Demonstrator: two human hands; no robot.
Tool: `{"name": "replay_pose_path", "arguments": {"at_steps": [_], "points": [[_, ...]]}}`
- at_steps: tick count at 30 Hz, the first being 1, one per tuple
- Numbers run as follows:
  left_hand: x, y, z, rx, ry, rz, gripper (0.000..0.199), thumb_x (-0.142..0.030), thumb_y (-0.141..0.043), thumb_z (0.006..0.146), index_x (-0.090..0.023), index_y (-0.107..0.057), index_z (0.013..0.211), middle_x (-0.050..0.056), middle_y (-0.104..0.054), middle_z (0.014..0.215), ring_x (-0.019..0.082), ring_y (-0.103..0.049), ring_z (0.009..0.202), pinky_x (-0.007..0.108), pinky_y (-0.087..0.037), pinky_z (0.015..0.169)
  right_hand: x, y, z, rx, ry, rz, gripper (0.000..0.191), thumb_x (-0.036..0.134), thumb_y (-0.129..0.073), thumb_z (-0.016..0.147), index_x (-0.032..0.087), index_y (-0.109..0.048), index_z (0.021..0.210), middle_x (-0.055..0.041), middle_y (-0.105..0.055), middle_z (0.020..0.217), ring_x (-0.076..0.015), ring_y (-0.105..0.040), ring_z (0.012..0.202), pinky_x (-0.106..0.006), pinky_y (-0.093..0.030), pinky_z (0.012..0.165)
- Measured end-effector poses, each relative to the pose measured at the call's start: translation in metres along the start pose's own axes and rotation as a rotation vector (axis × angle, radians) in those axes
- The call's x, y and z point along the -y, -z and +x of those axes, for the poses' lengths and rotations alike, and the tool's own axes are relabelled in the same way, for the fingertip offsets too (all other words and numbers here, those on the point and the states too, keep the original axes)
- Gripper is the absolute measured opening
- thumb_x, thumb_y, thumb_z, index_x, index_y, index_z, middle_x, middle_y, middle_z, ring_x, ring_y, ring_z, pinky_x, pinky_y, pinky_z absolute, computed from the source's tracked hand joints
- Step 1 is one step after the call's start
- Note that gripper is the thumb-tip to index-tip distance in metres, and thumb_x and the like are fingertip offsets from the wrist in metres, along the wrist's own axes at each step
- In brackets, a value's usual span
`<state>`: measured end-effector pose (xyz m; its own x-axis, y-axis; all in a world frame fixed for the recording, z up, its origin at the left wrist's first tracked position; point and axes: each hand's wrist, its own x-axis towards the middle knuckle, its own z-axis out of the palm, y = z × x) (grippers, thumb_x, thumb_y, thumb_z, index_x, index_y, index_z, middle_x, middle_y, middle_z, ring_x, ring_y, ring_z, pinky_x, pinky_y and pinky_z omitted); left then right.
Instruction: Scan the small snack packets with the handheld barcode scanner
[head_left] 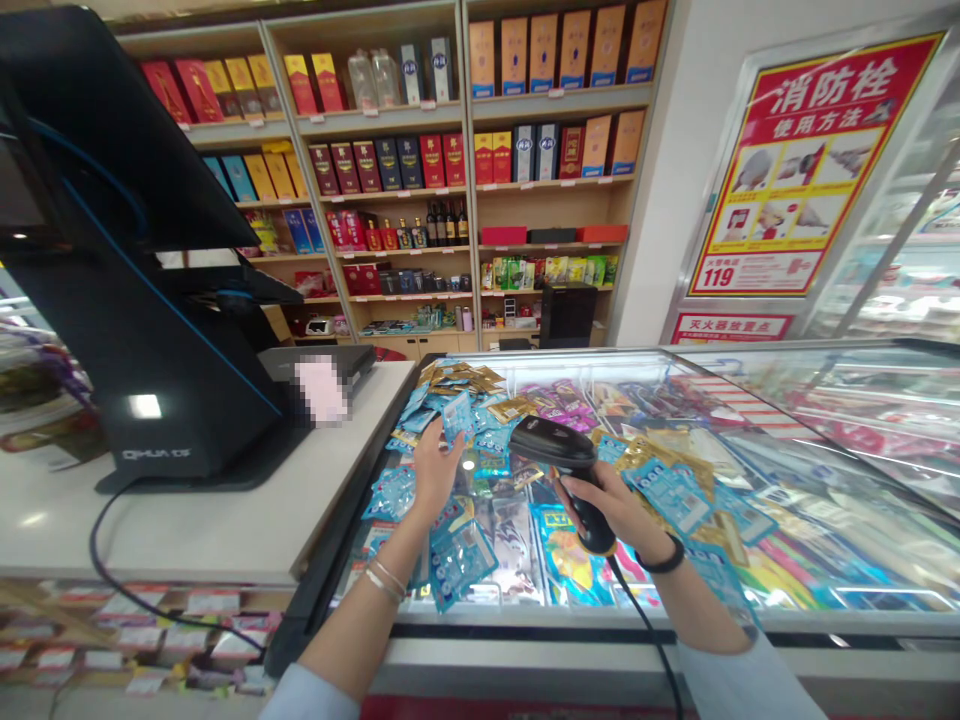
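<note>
My right hand [611, 505] is wrapped round the handle of a black barcode scanner [551, 440], whose head points left over the glass. A cable runs from the scanner's base down past the front edge. With its fingers closed on a small blue packet [457, 414], my left hand [437, 462] is a little left of the scanner head. More blue packets [461, 560] lie loose on the glass below my left hand. Gold packets [461, 377] and blue ones are heaped behind it. Further blue and gold packets [675, 490] lie to the right of my right hand.
The packets lie on a glass-topped freezer [517, 625] with goods visible inside. To the left, a black checkout terminal [195, 400] stands on a white counter [247, 530], its cable hanging over the front. Shelves of boxed bottles [420, 160] line the back wall.
</note>
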<state>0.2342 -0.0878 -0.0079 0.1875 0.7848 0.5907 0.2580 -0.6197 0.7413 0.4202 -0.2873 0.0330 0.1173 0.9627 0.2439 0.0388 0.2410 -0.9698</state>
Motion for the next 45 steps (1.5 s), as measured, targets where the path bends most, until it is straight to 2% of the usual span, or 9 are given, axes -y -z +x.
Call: {"name": "replay_pose_path", "arguments": {"at_steps": [6,16,22,28,32,35,38,42,45], "points": [[0.005,-0.002,0.0,0.001,0.008,-0.006,0.03,-0.038,-0.058,0.087,-0.018,-0.063,0.108,0.006,-0.067,0.096,0.017,-0.061,0.079,0.03,-0.055,0.069,-0.001,0.0,-0.001,0.002,0.006,-0.002,0.035,0.052,-0.067,0.081,0.018,-0.06,0.08,0.002,-0.054,0.052,-0.0117,-0.048,0.038,-0.024,-0.041,0.038],[0.001,0.002,-0.001,-0.004,-0.031,0.061,0.027,-0.036,-0.059,0.087,-0.017,-0.064,0.106,0.006,-0.067,0.094,0.018,-0.06,0.078,0.031,-0.054,0.07,0.0,0.001,0.001,0.017,0.032,-0.009,0.04,0.054,-0.067,0.083,0.018,-0.058,0.067,0.0014,-0.053,0.05,-0.0107,-0.049,0.037,-0.023,-0.04,0.037],[0.001,0.002,0.0,-0.007,-0.025,0.052,0.028,-0.039,-0.058,0.086,-0.018,-0.065,0.104,0.005,-0.067,0.091,0.018,-0.061,0.077,0.031,-0.053,0.07,-0.002,0.0,0.003,0.013,0.019,0.014,0.034,0.05,-0.067,0.083,0.018,-0.058,0.077,0.003,-0.054,0.051,-0.0101,-0.049,0.037,-0.021,-0.039,0.036],[0.008,0.002,0.003,0.014,-0.002,0.057,0.03,-0.044,-0.059,0.084,-0.018,-0.064,0.099,0.004,-0.067,0.085,0.019,-0.061,0.073,0.032,-0.051,0.071,-0.012,0.009,0.009,-0.052,0.02,0.114,0.033,0.049,-0.068,0.082,0.019,-0.057,0.075,0.0036,-0.055,0.054,-0.0088,-0.048,0.036,-0.02,-0.039,0.034],[0.007,0.001,0.006,0.017,0.037,-0.023,0.035,-0.048,-0.061,0.08,-0.017,-0.064,0.097,0.004,-0.068,0.08,0.02,-0.063,0.071,0.034,-0.052,0.073,0.004,0.023,0.002,-0.131,0.058,0.141,0.032,0.048,-0.068,0.081,0.019,-0.056,0.075,0.0034,-0.056,0.054,-0.0092,-0.049,0.037,-0.02,-0.041,0.034],[-0.008,-0.005,0.01,0.038,0.043,-0.164,0.039,-0.047,-0.064,0.077,-0.017,-0.062,0.101,0.006,-0.071,0.089,0.021,-0.067,0.08,0.035,-0.053,0.08,0.028,0.04,-0.012,-0.186,0.087,0.116,0.033,0.048,-0.069,0.08,0.019,-0.056,0.074,0.0031,-0.056,0.054,-0.0094,-0.048,0.037,-0.021,-0.042,0.034],[-0.037,-0.019,0.012,0.054,0.019,-0.307,0.044,-0.045,-0.067,0.075,-0.017,-0.061,0.108,0.007,-0.072,0.096,0.021,-0.069,0.087,0.034,-0.053,0.084,0.05,0.063,-0.032,-0.262,0.107,0.06,0.033,0.049,-0.07,0.078,0.019,-0.057,0.074,0.0027,-0.056,0.055,-0.0102,-0.05,0.038,-0.021,-0.042,0.034],[-0.082,-0.05,0.004,0.103,0.002,-0.436,0.05,-0.043,-0.069,0.074,-0.017,-0.058,0.116,0.009,-0.072,0.103,0.022,-0.069,0.093,0.035,-0.054,0.086,0.068,0.093,-0.061,-0.396,0.129,0.021,0.033,0.047,-0.074,0.075,0.018,-0.06,0.085,0.0026,-0.059,0.06,-0.0108,-0.051,0.04,-0.022,-0.043,0.034],[-0.107,-0.079,-0.009,0.176,0.012,-0.515,0.05,-0.041,-0.069,0.076,-0.019,-0.057,0.119,0.009,-0.072,0.108,0.022,-0.069,0.098,0.035,-0.054,0.087,0.073,0.112,-0.083,-0.499,0.11,-0.003,0.035,0.047,-0.076,0.073,0.018,-0.06,0.084,0.0025,-0.059,0.06,-0.0107,-0.051,0.041,-0.022,-0.044,0.034]]}}
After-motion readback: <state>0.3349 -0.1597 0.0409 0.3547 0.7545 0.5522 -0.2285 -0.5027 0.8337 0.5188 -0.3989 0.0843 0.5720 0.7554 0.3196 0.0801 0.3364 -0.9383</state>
